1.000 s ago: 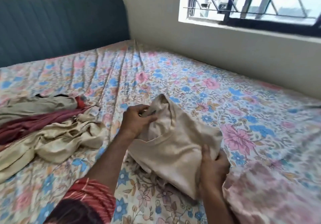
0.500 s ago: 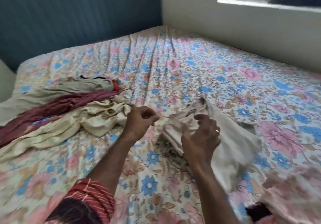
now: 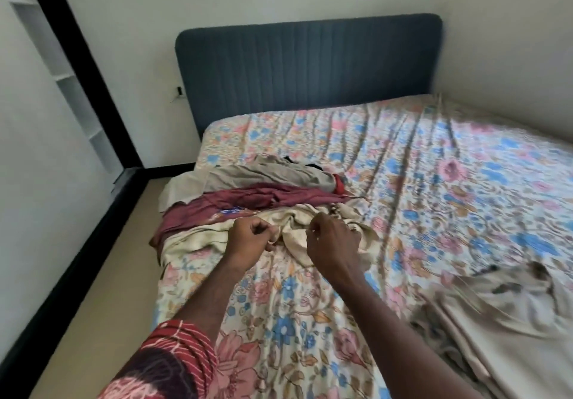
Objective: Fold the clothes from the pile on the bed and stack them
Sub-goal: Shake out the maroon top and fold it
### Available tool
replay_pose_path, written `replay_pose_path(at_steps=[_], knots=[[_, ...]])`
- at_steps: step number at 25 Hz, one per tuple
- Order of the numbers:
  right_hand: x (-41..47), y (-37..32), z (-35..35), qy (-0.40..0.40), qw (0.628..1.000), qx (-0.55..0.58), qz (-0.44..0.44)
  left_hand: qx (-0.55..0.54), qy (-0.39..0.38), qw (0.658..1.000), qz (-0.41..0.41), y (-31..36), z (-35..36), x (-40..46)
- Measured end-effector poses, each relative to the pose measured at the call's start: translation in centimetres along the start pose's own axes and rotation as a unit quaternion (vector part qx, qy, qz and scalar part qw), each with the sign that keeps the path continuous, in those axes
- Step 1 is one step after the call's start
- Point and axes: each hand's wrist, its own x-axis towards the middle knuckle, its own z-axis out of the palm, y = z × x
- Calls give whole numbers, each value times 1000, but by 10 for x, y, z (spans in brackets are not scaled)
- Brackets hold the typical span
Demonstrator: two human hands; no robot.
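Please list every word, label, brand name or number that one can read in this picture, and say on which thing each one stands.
None can be read. The maroon garment in the pile has a small blue patch, too blurred to tell whether it is text. The bedsheet and the sleeve carry only patterns.

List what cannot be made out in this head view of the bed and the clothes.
- Beige garment, head view: cut off by the right and bottom edges, and blurred.
- Black item: mostly hidden under the grey garment.
- Right hand: its fingers curl away over the cream garment, so its grip is unclear.
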Motion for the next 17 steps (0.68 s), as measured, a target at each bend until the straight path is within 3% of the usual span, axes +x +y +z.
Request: replay_pose_path(at_steps=[6,12,15,17], knots=[[90,-28,55,-38,989,-85,-118,-13,50,998,-26,-27,-51,45],[151,-34,97,-105,964,-224,-99,-38,24,998,-40,-53,-75,47],[152,-41,97,-47,981,-145,-120,-56,3,996,-64,-63,-83,48],[118,-50,89,-25,988,4,-149,-110,-20,986,-124,-70,-81,44]])
